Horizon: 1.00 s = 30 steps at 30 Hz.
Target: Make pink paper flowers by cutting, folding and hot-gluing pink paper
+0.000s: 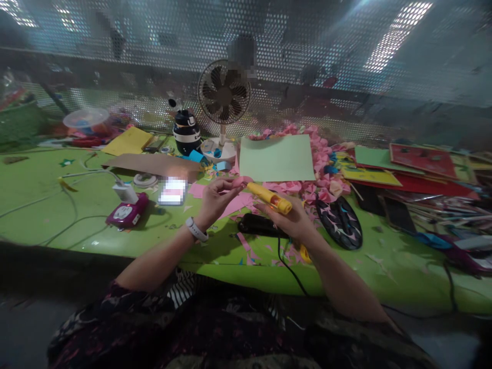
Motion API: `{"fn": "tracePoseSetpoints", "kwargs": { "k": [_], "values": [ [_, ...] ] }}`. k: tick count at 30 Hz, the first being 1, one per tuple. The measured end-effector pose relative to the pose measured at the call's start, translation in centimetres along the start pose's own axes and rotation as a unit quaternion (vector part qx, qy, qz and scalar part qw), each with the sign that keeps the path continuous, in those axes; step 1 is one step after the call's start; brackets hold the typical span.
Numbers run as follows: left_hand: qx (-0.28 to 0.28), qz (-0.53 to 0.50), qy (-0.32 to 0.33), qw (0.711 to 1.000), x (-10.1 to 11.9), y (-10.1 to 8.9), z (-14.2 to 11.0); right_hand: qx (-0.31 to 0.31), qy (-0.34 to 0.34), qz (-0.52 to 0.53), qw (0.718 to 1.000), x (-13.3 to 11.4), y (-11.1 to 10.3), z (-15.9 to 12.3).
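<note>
My left hand, with a white watch on its wrist, is closed around a small pink paper piece held above the green table. My right hand grips a yellow glue gun, whose tip points left and touches the pink piece. A black cord runs from the gun down over the table's front edge. Pink paper scraps lie under both hands.
A pale green sheet lies on a heap of pink paper flowers. A small fan and a black-and-white bottle stand behind. A pink device sits left; a dark dish and stacked coloured paper sit right.
</note>
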State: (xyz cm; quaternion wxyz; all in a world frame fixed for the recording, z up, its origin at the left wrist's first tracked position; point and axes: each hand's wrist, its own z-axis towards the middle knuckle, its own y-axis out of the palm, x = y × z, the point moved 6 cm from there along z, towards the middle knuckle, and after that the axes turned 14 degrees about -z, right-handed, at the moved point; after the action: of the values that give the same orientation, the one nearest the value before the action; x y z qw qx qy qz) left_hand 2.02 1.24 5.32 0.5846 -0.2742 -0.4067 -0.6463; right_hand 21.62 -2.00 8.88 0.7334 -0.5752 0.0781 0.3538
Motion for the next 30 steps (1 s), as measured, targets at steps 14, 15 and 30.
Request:
{"fn": "tracePoseSetpoints", "kwargs": {
  "k": [14,15,30],
  "values": [
    [0.001,0.000,0.000,1.000,-0.10,-0.04,0.03,0.004,-0.003,-0.013,1.000,0.14,0.10,-0.07],
    [0.001,0.001,-0.001,1.000,-0.07,-0.02,0.03,0.002,-0.002,-0.014,1.000,0.10,0.09,-0.06],
    [-0.008,-0.003,-0.012,1.000,-0.46,-0.02,0.02,-0.007,0.003,0.002,1.000,0.20,0.20,0.05]
  ]
}}
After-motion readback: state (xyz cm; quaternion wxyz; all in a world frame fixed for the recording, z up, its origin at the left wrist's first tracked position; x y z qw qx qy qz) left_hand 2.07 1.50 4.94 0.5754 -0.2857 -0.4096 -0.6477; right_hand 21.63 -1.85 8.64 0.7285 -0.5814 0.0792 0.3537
